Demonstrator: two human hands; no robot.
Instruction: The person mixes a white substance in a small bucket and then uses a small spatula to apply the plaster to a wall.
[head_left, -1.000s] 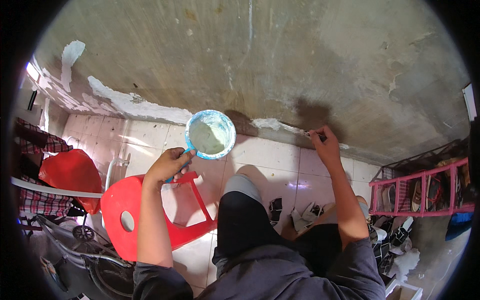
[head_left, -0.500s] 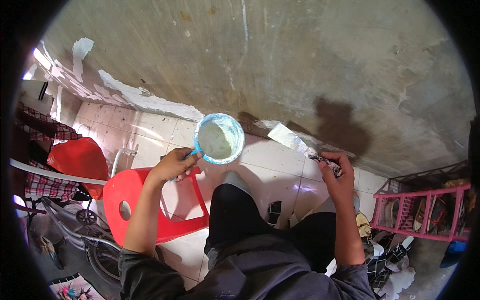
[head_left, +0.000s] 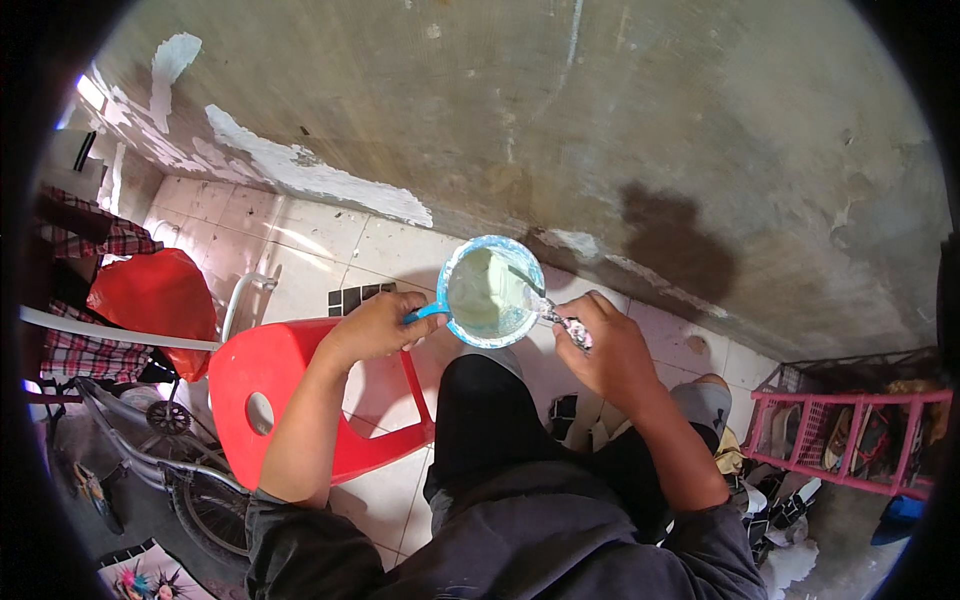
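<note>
My left hand (head_left: 385, 325) grips the blue handle of a round dipper (head_left: 447, 322), its rim smeared with white paste. Pale, wet-looking paste (head_left: 480, 300) lies inside. A putty knife (head_left: 550, 312) with a paste-spattered handle is held in my right hand (head_left: 598, 343); its blade reaches over the rim into the dipper. How deep the blade's tip sits in the paste I cannot tell. Beyond the dipper rises a bare grey-brown wall (head_left: 480, 120) with white patches (head_left: 310, 172) along its lower left part.
A red plastic chair (head_left: 235, 375) stands at my left, by a bicycle (head_left: 205, 500) and a red bag (head_left: 160, 300). A pink rack (head_left: 850, 440) holding footwear stands at the right. Black-and-white scraps (head_left: 775, 510) lie near my right leg, on a tiled floor (head_left: 375, 245).
My right hand has brought the putty knife left and down, so its blade is now inside the dipper. My left hand has shifted the dipper to the right.
</note>
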